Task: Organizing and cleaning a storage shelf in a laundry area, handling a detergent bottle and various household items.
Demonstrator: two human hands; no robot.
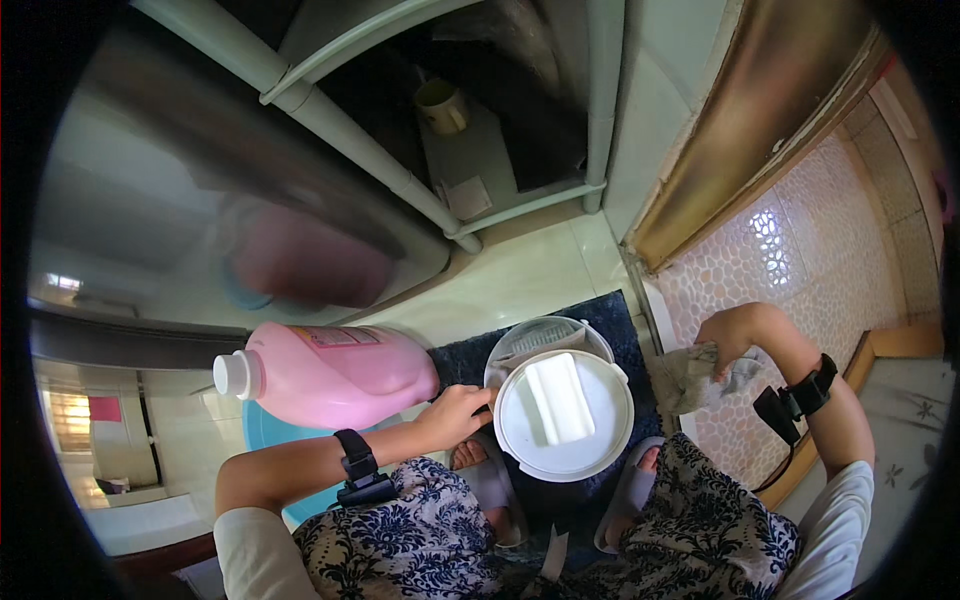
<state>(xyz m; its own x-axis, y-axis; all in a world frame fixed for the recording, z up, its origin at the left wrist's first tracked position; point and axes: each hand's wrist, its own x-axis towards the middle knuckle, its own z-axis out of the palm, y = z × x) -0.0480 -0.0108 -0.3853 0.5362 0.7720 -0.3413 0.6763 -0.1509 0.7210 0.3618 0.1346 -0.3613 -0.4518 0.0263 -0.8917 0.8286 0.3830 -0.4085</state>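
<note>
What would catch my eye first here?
Probably the big pink jug, left of centre. Next comes the round white lid near the middle, the left hand at its left edge. Then the grey cloth in the right hand, off to the right.

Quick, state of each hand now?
Left hand: at the edge of the round white lid; grip cannot be told.
Right hand: closed, holding a grey cloth.

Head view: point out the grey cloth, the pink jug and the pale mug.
Grey cloth (690, 381): head view, on its crumpled folds.
Pink jug (345, 380): head view, on the side of its body.
Pale mug (446, 117): head view, on its outer wall.
</note>
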